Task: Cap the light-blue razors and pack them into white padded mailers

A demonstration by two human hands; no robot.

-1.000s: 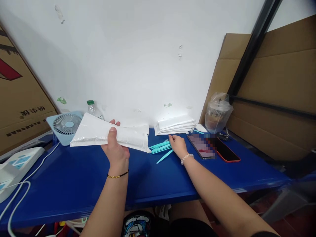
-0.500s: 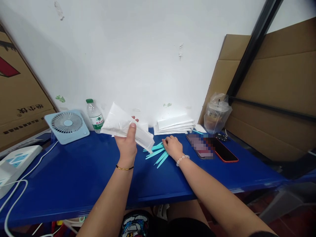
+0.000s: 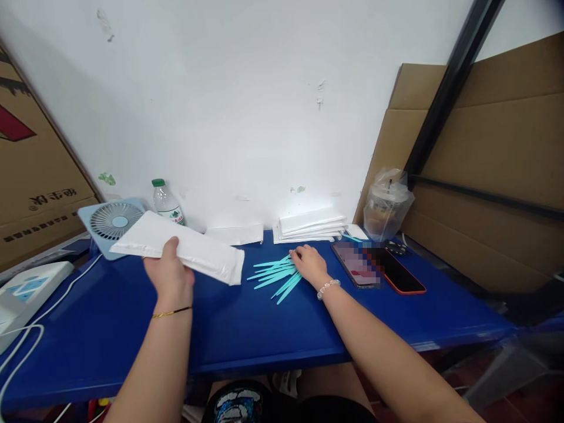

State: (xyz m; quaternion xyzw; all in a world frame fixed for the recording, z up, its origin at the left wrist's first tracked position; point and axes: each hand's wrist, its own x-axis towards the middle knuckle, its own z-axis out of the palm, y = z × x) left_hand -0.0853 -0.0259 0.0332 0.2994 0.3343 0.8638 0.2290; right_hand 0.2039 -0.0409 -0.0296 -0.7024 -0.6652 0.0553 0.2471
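Observation:
My left hand (image 3: 168, 271) grips a white padded envelope (image 3: 198, 254) by its near edge and holds it nearly flat just above the blue table (image 3: 264, 329). My right hand (image 3: 309, 263) rests palm down on a fan of several turquoise sticks (image 3: 273, 274) lying on the table, with its fingers curled over them. Whether the fingers pinch a stick is hidden.
Against the wall lie a stack of white envelopes (image 3: 311, 224) and one flat envelope (image 3: 235, 234). Two phones (image 3: 379, 265) and a bagged drink cup (image 3: 388, 205) sit at the right. A small fan (image 3: 112, 222), a water bottle (image 3: 166, 201) and a corded white device (image 3: 26, 288) stand at the left.
My left hand has swung the envelope from tilted beside the sticks leftward and down to a flatter position. My right hand stayed on the sticks, which are fanned out a little more.

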